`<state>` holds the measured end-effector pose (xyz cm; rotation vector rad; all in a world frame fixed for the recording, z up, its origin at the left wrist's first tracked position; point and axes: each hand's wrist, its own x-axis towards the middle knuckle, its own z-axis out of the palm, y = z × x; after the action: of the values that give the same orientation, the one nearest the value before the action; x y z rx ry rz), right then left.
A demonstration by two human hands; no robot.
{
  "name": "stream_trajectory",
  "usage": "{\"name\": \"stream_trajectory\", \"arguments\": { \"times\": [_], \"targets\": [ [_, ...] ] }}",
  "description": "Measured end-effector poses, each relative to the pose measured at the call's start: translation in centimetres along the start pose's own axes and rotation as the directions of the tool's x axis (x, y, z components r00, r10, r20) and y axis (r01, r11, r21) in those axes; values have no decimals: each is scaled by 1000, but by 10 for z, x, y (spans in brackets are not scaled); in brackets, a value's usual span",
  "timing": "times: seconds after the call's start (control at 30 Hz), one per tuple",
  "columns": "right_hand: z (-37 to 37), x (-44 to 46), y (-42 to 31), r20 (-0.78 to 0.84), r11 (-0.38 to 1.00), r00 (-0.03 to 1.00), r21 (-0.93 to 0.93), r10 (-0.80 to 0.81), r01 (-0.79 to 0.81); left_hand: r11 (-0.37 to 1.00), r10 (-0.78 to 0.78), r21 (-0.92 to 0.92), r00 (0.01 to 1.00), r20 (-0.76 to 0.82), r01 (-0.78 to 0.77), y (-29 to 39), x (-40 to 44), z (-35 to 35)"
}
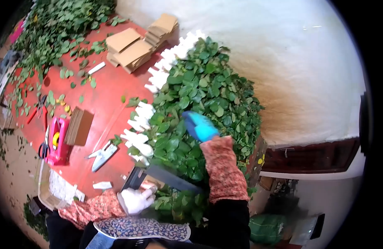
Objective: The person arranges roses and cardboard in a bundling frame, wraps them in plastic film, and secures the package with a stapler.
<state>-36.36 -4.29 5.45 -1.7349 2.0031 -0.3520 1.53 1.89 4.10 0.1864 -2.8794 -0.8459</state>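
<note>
My right hand (200,125), in a blue glove, lies over the large pile of leafy green stems (204,91), its fingers stretched together toward the upper left. Many stems end in white wrapped bundles (138,143) along the pile's left side. My left hand (137,200), in a white glove, is low in front of me with bent fingers, beside a black open-topped holder (175,179) that has leaves around it. A bit of brown cardboard (154,180) shows inside the holder. What the left fingers grip is hidden.
On the red table (108,91) lie grey shears (103,156), a pink tape dispenser (57,141), scissors (44,148), red-handled pruners (40,111) and cardboard stacks (131,54). More leaves (62,29) are heaped at the far left. A white wall (299,74) stands on the right.
</note>
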Motion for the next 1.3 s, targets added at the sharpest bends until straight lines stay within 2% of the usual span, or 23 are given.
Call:
{"name": "stream_trajectory", "arguments": {
  "times": [0.03, 0.07, 0.1, 0.13, 0.2, 0.27, 0.33, 0.43, 0.47, 0.53, 0.57, 0.6, 0.67, 0.8, 0.87, 0.93, 1.0, 1.03, 1.1, 1.13, 1.2, 1.27, 1.3],
  "targets": [
    [1, 9, 5, -57, 995, 998, -98, -19, 14, 1000, 0, 6, 1000, 28, 0, -4, -3, 10],
    [-3, 18, 5, -113, 981, 993, -193, -43, 20, 996, 76, 40, 997, -33, -75, -5, 1, -1],
    [-14, 23, 5, -188, 998, 982, -60, 25, -37, 995, 93, 23, 995, -41, -92, -8, 2, -4],
    [-19, 34, 21, -327, 1000, 945, -14, -19, 16, 994, 107, 1, 993, -47, -107, -10, 2, -3],
    [-35, 53, 47, -504, 958, 856, 284, 119, 33, 992, 120, -30, 992, -37, -121, -12, 3, -3],
    [-70, 66, 63, -641, 999, 767, -23, -35, 26, 992, 115, -51, 993, 33, -113, -12, 4, -11],
    [-97, 78, 82, -711, 931, 699, -304, -79, -204, 987, 127, -107, 990, 55, -121, -17, 2, -2],
    [-119, 84, 132, -673, 826, 716, -289, 184, -484, 967, 243, -99, 968, 66, -235, -32, -3, 19],
    [-121, 84, 152, -693, 827, 696, -272, 187, -493, 971, 238, -34, 950, 202, -236, -28, 2, 3],
    [-119, 82, 183, -561, 782, 723, -198, 405, -591, 959, 238, -223, 922, 306, -173, -34, 2, 2],
    [-119, 73, 178, -481, 824, 746, -81, 461, -561, 911, 279, -384, 909, 310, -149, -44, -2, 10],
    [-119, 74, 173, -485, 825, 741, -68, 464, -561, 930, 340, 200, 929, -146, -309, -40, -5, 35],
    [-115, 75, 167, -421, 773, 795, -276, 438, -572, 949, 280, 162, 959, -42, -270, -34, -5, 21],
    [-132, 74, 181, -449, 841, 805, -182, 389, -509, 963, 269, 50, 960, -80, -266, -27, 0, 14],
    [-137, 83, 194, -434, 830, 808, -203, 399, -519, 960, 138, 206, 962, 236, -188, -15, 2, -6],
    [-138, 97, 206, -390, 800, 818, -264, 422, -539, 979, 14, 174, 892, 451, -103, -3, 12, -29],
    [-139, 108, 207, -371, 799, 822, -266, 432, -540, 999, 34, -2, 920, 389, -36, -9, 10, -27],
    [-143, 108, 201, -278, 788, 814, -229, 509, -571, 999, -28, 40, 874, 485, 9, -5, 13, -32],
    [-163, 103, 179, -123, 754, 781, -209, 612, -623, 998, -70, 42, 859, 508, 57, 4, 21, -44],
    [-164, 100, 181, -120, 757, 784, -208, 609, -620, 995, -96, 30, 846, 524, 94, 8, 24, -48],
    [-168, 87, 186, -162, 847, 864, -176, 478, -501, 993, -119, 47, 821, 559, 112, 12, 24, -45],
    [-166, 86, 191, -203, 874, 883, -167, 422, -456, 995, -97, 39, 887, 451, 89, 9, 16, -34],
    [-165, 89, 193, -185, 850, 868, -186, 461, -492, 998, -64, 22, 917, 394, 60, 8, 13, -33]
  ]
}}
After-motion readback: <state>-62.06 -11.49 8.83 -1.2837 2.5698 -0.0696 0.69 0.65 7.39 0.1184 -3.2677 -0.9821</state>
